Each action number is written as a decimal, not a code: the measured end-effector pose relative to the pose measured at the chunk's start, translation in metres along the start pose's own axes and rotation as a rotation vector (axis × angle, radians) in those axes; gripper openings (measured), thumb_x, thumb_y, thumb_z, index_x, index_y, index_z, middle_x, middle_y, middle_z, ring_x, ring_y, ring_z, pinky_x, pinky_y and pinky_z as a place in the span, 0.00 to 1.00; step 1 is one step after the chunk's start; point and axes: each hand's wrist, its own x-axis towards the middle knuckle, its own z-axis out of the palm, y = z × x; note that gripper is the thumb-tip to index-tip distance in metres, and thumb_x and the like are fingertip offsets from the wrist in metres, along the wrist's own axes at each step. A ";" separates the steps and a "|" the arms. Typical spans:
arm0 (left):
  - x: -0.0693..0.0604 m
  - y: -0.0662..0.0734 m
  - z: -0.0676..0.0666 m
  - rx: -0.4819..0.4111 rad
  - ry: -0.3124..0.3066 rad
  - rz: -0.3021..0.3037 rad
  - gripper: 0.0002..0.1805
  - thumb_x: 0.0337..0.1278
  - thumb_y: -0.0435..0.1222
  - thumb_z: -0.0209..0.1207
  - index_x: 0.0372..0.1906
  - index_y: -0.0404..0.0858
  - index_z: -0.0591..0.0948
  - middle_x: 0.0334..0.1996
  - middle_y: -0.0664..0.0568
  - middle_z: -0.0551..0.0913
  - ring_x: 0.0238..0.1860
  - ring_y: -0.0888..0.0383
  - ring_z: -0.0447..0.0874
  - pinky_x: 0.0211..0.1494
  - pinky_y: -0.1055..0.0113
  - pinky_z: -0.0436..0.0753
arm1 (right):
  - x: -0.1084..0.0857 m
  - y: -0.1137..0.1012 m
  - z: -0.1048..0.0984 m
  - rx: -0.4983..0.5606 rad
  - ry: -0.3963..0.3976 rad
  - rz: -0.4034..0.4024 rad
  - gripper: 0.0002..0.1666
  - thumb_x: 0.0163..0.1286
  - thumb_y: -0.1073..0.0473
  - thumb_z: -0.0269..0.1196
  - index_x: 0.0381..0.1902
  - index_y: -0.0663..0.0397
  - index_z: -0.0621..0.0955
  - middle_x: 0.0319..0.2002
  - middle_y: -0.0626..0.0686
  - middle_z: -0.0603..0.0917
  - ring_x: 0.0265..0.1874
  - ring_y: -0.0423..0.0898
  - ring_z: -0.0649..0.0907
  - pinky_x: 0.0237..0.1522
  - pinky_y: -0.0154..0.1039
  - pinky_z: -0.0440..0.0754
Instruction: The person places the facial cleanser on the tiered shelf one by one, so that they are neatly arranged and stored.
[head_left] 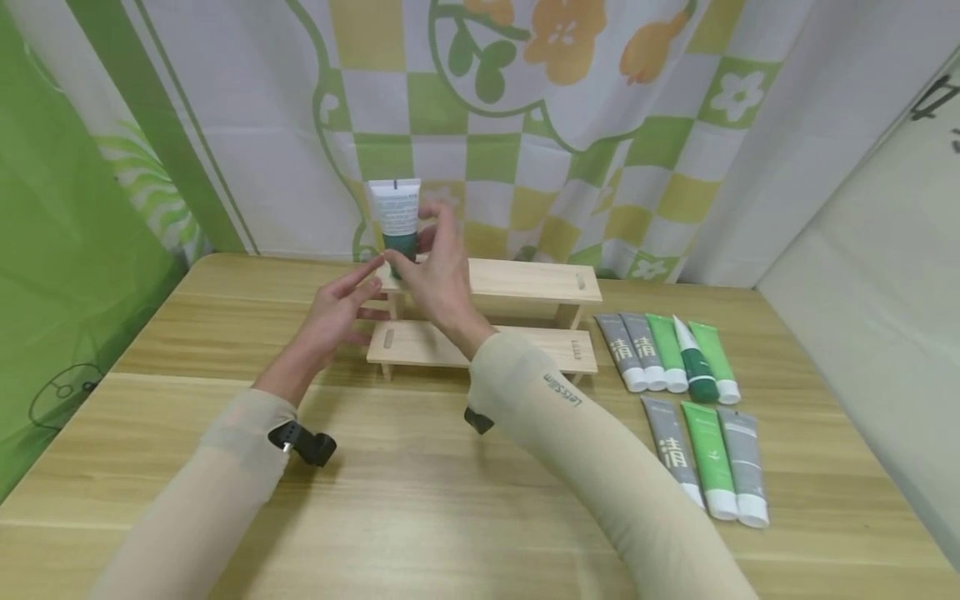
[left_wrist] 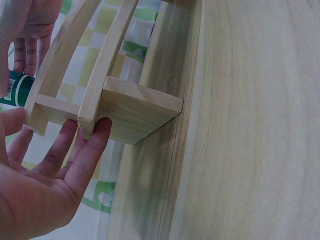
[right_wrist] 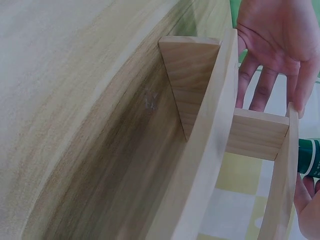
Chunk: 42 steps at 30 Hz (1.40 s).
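Note:
My right hand (head_left: 444, 279) grips a white and dark green squeeze tube (head_left: 397, 215) between thumb and fingers. The tube stands upright, cap down, at the left end of the upper shelf of a two-step wooden rack (head_left: 532, 280). My left hand (head_left: 330, 321) is at the rack's left end with its fingers spread. In the left wrist view its fingertips (left_wrist: 102, 127) touch the rack's end, and the tube's green cap end (left_wrist: 20, 90) meets the upper board. The right wrist view shows the rack from its underside, with part of the green end (right_wrist: 309, 157) beyond the board.
To the right of the rack, grey, green and white tubes lie in two groups: a back row (head_left: 666, 354) of several and a front row (head_left: 708, 458) of three. A patterned curtain (head_left: 510, 167) hangs behind the wooden table (head_left: 420, 500). A thin dark cable (head_left: 56, 387) is at far left.

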 end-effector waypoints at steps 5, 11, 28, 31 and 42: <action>0.001 0.000 0.000 -0.004 0.009 -0.004 0.28 0.75 0.55 0.50 0.76 0.67 0.62 0.65 0.40 0.73 0.57 0.44 0.81 0.42 0.56 0.86 | -0.002 0.001 0.000 0.029 -0.005 0.023 0.41 0.61 0.63 0.75 0.64 0.55 0.62 0.42 0.53 0.74 0.43 0.49 0.80 0.42 0.34 0.80; 0.000 0.001 0.000 0.004 0.002 0.001 0.29 0.76 0.55 0.49 0.77 0.66 0.61 0.66 0.39 0.72 0.60 0.40 0.79 0.43 0.55 0.85 | -0.006 0.000 -0.001 -0.016 -0.032 0.045 0.42 0.61 0.61 0.75 0.65 0.52 0.61 0.46 0.56 0.74 0.48 0.53 0.78 0.43 0.36 0.78; 0.002 -0.001 0.000 0.007 0.006 -0.009 0.28 0.75 0.56 0.49 0.76 0.67 0.62 0.66 0.41 0.72 0.57 0.46 0.81 0.48 0.48 0.84 | -0.022 0.006 -0.047 0.071 -0.014 0.144 0.41 0.62 0.54 0.75 0.66 0.49 0.65 0.51 0.53 0.75 0.50 0.47 0.78 0.46 0.39 0.81; 0.001 0.000 0.000 0.009 0.005 -0.015 0.29 0.75 0.56 0.49 0.76 0.67 0.61 0.67 0.40 0.71 0.59 0.43 0.79 0.50 0.46 0.83 | -0.025 0.009 -0.061 0.097 -0.008 0.167 0.41 0.62 0.55 0.75 0.66 0.49 0.66 0.51 0.54 0.75 0.50 0.47 0.79 0.47 0.39 0.81; -0.001 0.001 -0.001 0.017 -0.006 -0.006 0.29 0.75 0.56 0.49 0.77 0.67 0.61 0.67 0.40 0.71 0.59 0.43 0.79 0.49 0.50 0.84 | -0.043 0.033 -0.124 0.191 0.043 0.249 0.37 0.61 0.59 0.76 0.63 0.52 0.69 0.54 0.57 0.76 0.50 0.50 0.81 0.48 0.43 0.82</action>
